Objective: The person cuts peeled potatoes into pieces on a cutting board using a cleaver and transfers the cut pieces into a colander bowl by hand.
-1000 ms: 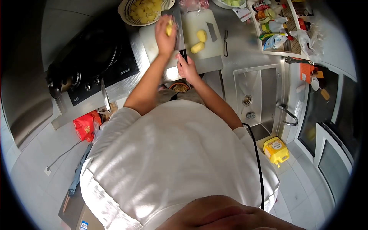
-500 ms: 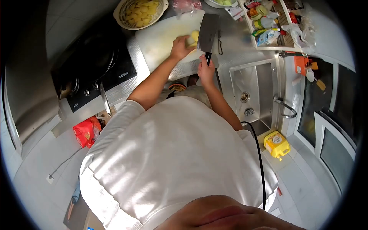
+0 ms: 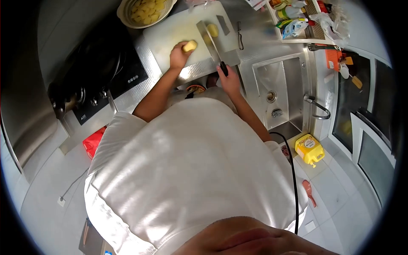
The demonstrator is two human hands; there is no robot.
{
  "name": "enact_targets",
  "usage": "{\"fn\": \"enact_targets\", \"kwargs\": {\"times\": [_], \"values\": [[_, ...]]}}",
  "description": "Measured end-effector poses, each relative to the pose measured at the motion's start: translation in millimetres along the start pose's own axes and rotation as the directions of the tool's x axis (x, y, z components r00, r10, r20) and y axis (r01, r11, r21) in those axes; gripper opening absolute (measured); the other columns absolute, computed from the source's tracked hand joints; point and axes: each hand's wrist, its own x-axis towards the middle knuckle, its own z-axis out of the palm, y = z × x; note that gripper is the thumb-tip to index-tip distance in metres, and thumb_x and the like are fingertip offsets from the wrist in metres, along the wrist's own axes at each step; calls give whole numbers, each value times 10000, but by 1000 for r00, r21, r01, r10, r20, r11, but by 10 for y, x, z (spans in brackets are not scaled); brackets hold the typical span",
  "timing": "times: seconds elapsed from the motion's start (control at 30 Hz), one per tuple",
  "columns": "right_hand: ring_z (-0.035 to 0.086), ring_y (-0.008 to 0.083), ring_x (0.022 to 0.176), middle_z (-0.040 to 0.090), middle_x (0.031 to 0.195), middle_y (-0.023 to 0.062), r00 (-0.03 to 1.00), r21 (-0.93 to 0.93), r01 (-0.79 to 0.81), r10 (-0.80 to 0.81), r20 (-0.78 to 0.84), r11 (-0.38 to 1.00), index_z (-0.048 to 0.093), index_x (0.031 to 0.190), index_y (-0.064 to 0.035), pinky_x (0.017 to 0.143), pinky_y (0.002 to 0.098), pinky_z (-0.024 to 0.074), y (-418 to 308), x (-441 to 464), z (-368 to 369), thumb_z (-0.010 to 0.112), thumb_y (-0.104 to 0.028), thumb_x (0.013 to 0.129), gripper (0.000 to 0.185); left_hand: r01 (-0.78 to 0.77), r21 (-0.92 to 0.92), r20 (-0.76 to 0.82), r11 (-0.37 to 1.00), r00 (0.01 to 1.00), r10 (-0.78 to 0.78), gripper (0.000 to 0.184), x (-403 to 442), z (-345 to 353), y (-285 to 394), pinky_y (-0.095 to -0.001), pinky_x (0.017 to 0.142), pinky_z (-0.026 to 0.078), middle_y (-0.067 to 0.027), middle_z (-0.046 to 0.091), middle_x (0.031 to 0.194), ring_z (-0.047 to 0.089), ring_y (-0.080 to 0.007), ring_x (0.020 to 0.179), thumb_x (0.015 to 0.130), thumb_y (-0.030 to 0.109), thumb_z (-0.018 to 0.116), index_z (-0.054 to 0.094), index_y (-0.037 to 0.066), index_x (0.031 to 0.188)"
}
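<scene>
My left hand point(image 3: 178, 56) grips a peeled piece of potato point(image 3: 190, 46) over the near left part of the white cutting board point(image 3: 165, 36). My right hand point(image 3: 230, 80) is wrapped round the black handle of a cleaver point(image 3: 209, 41). Its blade points away from me, edge-on to my view, over the board. Just right of the blade, another potato piece point(image 3: 213, 29) rests on the board. A narrow dark tool point(image 3: 240, 36) lies beside the board's right edge.
A colander point(image 3: 124, 17) of cut potato stands behind the board at the left. The black stove point(image 3: 134, 72) is to the left, the steel sink point(image 3: 272, 80) to the right. A rack of bottles and packets point(image 3: 293, 25) stands at the back right.
My left hand has moved left and nearer with a potato piece, away from the other one. The cleaver has swung left and turned edge-on. The whole view has shifted slightly.
</scene>
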Motion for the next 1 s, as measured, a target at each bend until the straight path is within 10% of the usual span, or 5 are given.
{"fn": "enact_targets", "kwargs": {"times": [0.17, 1.0], "values": [[656, 443, 783, 676, 829, 227, 978, -182, -22, 59, 200, 983, 656, 994, -86, 665, 490, 513, -349, -54, 71, 629, -446, 996, 361, 173, -62, -25, 983, 984, -175, 362, -264, -339, -65, -279, 814, 554, -106, 782, 982, 718, -139, 859, 859, 218, 862, 714, 10, 1116], [694, 439, 824, 718, 864, 223, 955, -428, 139, -8, 295, 893, 660, 1024, -72, 739, 555, 547, -338, -59, 366, 564, -455, 1021, 395, 381, -268, 14, 885, 920, -392, 391, -71, -270, -321, -265, 666, 566, -65, 766, 921, 696, -129, 729, 805, 243, 919, 727, -1, 1043]]}}
